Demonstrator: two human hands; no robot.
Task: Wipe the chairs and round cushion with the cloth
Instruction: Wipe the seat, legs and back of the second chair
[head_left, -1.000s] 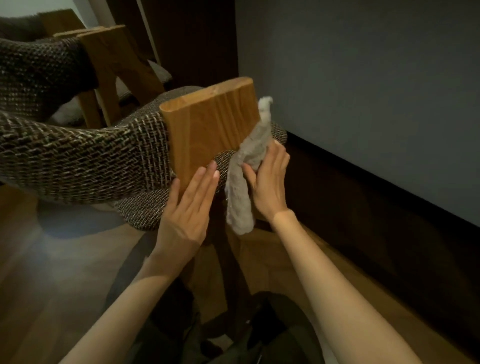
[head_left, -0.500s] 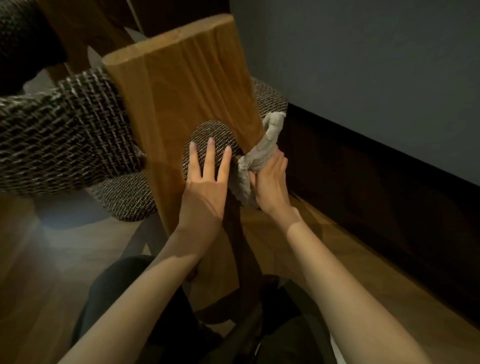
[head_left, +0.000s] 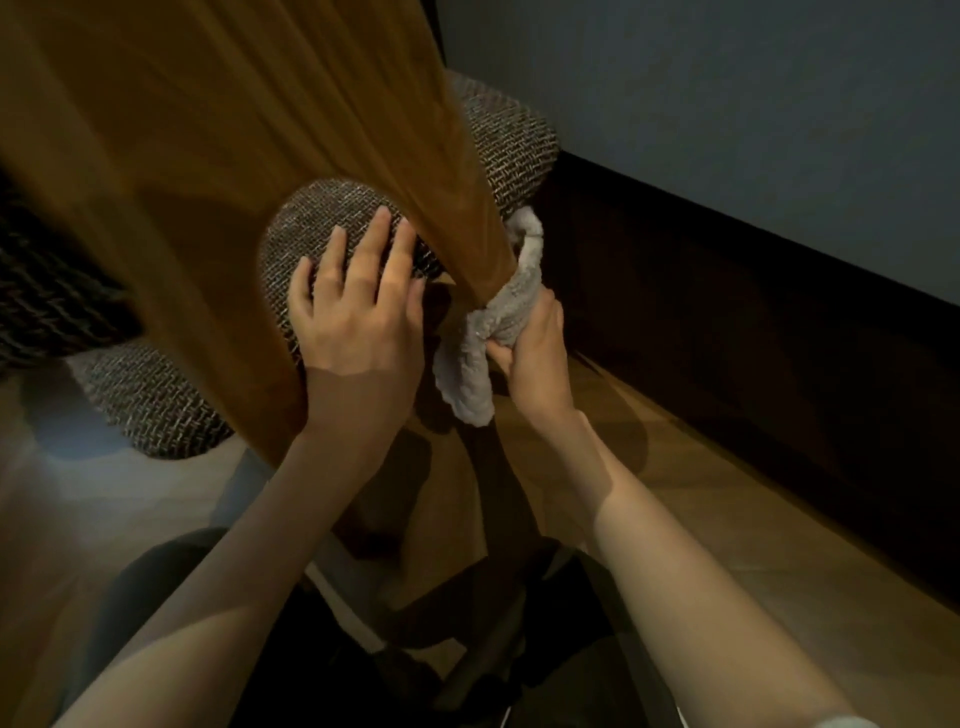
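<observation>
We are laying our left hand (head_left: 358, 322) flat, fingers straight and spread, on the woven upholstery (head_left: 306, 228). Our right hand (head_left: 535, 358) is gripping the bunched grey cloth (head_left: 465, 374) and pressing it against the edge of the wooden chair frame (head_left: 260, 130).

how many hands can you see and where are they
2. The left hand rests flat on the woven chair padding beside the wooden leg; the right hand grips the cloth pressed against that leg. No others show.
</observation>
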